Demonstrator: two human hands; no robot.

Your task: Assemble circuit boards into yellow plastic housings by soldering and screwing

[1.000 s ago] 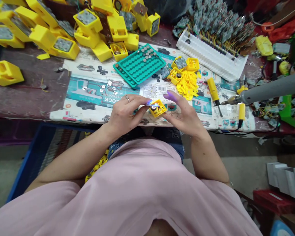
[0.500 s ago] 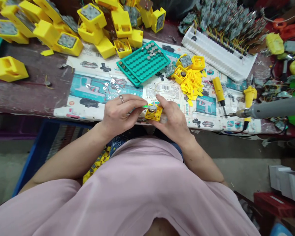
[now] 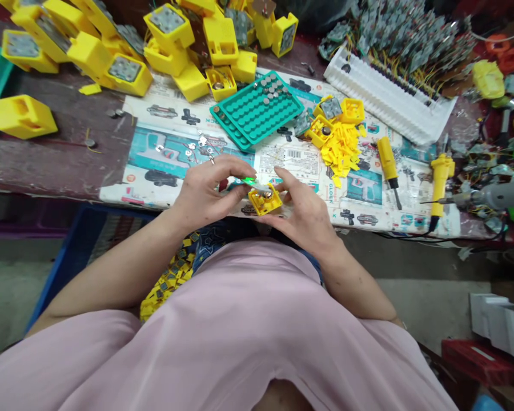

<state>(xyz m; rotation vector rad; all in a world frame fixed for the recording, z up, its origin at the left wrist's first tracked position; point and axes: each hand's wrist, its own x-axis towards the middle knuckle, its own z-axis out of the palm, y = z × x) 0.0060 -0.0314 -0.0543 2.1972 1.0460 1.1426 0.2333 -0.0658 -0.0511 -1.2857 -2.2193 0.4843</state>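
Near the front edge of the table, the left hand pinches 1 thin circuit board, lit by a green glow, between thumb and fingertips; the right hand grips 1 small, square-edged yellow plastic case. That case is between both hands, open side up, a round metallic part showing, the board slanting over it. Beyond, on the printed sheet, lie 1 screwdriver and a heap of flat yellow pieces, uncountable, with 3 little yellow shells just behind. 2 teal trays, dimpled with round pockets, overlap. Farther back are 1 ribbed white rack and piled blocky housings, overlapping too much to count.
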